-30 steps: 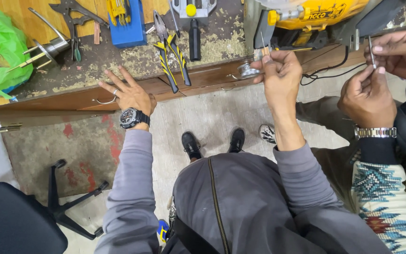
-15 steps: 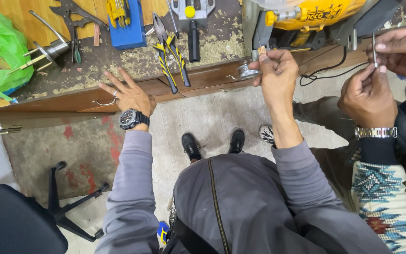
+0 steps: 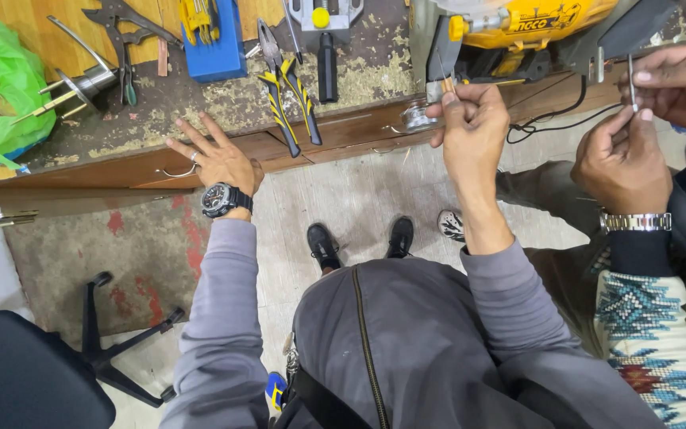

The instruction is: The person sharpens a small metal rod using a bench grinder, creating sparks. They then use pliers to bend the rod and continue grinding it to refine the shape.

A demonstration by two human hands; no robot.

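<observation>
Pinched between thumb and forefinger of the right hand [image 3: 470, 127] is a small copper-coloured stub [image 3: 447, 84], held just below the yellow bench machine [image 3: 518, 28] at the edge of the worn wooden workbench [image 3: 200, 103]. Its long axis seems to point up and away from the palm toward the machine, though it is too small to be sure. Well apart, the left hand [image 3: 214, 159] (fingers spread, holding nothing) rests flat on the bench edge, nearest the yellow-and-black pliers [image 3: 287, 87]. Only this 1 view shows it.
</observation>
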